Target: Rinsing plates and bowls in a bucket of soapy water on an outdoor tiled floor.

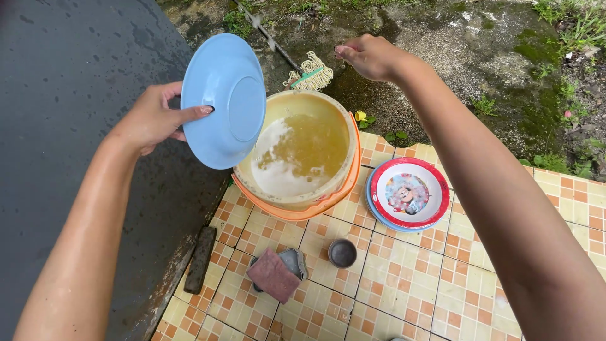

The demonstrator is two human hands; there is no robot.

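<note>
Left hand [151,119] is clamped on the rim of a blue bowl [222,101], tilted above the basin [297,151] of murky water; right hand [369,55] is loosely curled, empty (apparently). Bowl is best kept over the basin so drips fall in.

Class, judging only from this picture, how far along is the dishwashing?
Done: two plates sit stacked on the tiles beside the basin. In hand: the left hand holds a blue plate tilted above the cloudy water; the right hand is raised beyond it. Left: a small cup and a cloth lie nearby.
</note>
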